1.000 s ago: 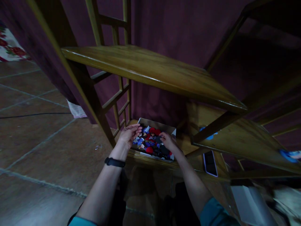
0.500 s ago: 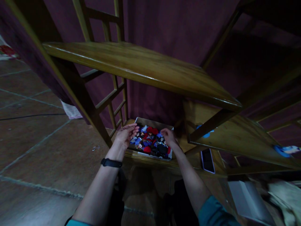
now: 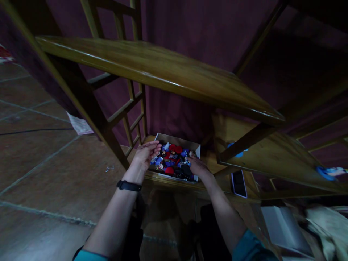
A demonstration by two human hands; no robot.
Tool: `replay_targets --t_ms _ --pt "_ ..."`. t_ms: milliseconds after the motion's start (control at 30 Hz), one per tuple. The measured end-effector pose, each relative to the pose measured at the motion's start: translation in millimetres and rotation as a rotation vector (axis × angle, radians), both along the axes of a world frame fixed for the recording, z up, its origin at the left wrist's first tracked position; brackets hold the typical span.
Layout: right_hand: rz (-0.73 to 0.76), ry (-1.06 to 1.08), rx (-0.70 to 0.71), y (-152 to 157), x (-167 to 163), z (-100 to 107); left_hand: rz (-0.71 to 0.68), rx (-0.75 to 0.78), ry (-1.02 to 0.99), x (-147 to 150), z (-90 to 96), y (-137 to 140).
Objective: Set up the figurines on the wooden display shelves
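A shallow cardboard box [image 3: 178, 139] sits on the lowest wooden shelf. Small figure-like trinkets [image 3: 172, 156] in red, blue and black crowd its inside; their exact kind is too small to make out. Over the box's left edge I hold my left hand [image 3: 145, 155], fingers loosely stretched and nothing visible in them. A dark band [image 3: 129, 186] circles that wrist. My right hand [image 3: 198, 166] reaches in over the right side of the box, its fingers stretched down to the trinkets and touching or nearly touching them. No held thing shows in it.
A wooden shelf board [image 3: 152, 65] juts out above the box. A lattice side panel [image 3: 127, 108] stands at the left. A phone-like dark slab [image 3: 239, 183] lies to the right, and blue-and-white items [image 3: 330, 173] rest on the right-hand board.
My right hand has moved down and slightly toward me, deeper into the right side of the box. My left hand stays at the left edge. The view has shifted slightly.
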State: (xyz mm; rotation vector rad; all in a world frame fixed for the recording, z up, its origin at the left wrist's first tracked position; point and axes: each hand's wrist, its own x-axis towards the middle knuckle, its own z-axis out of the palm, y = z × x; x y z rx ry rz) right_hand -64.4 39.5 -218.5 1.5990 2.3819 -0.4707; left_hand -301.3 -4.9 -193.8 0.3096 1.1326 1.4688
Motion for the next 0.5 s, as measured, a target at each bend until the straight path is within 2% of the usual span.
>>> replay_targets --t_ms 200,333,500 --pt "-0.079 0.008 0.185 5.1 0.1 1.1 0.000 -0.018 -0.004 7.2 4.1 -0.2" --pt "-0.032 -0.108 0.191 5.9 1.3 -10.6 0.002 -0.020 -0.009 8.9 3.2 0.7" --pt "-0.005 -0.143 0.214 6.1 -0.8 -28.5 -0.006 -0.030 -0.003 9.4 2.5 1.8"
